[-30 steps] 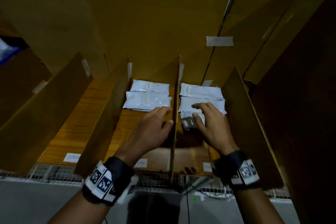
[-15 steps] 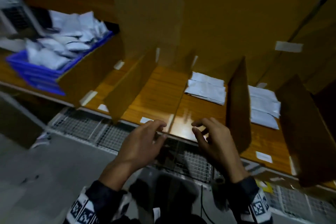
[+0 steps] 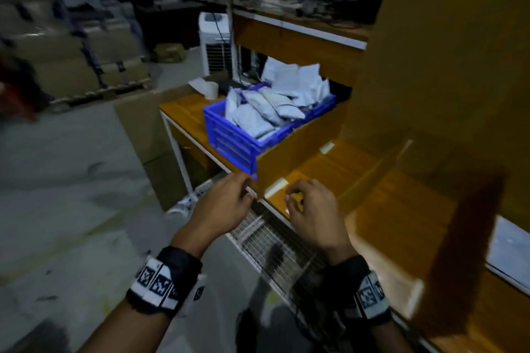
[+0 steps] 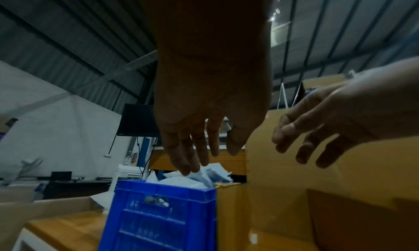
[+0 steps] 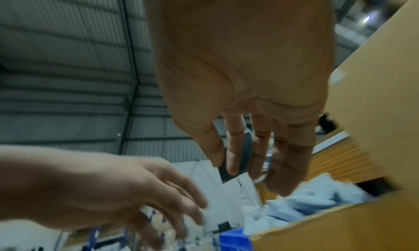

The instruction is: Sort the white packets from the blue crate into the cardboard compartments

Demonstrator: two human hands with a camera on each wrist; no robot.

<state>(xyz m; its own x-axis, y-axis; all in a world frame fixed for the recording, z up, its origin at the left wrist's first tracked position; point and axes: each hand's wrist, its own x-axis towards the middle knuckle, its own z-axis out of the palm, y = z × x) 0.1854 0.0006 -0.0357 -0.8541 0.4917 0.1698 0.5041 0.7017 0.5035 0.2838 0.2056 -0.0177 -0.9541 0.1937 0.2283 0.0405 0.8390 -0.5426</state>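
Both the left hand (image 3: 226,203) and right hand (image 3: 312,209), withdrawn empty and loosely curled from the filled compartments, are now turned toward the crate (image 3: 229,135) for more packets (image 3: 272,103).

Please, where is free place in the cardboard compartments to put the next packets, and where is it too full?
The compartment just right of the crate shows bare wood floor between its cardboard walls, and so does the next one to the right. The crate is crowded, heaped with packets. Both hands are empty.
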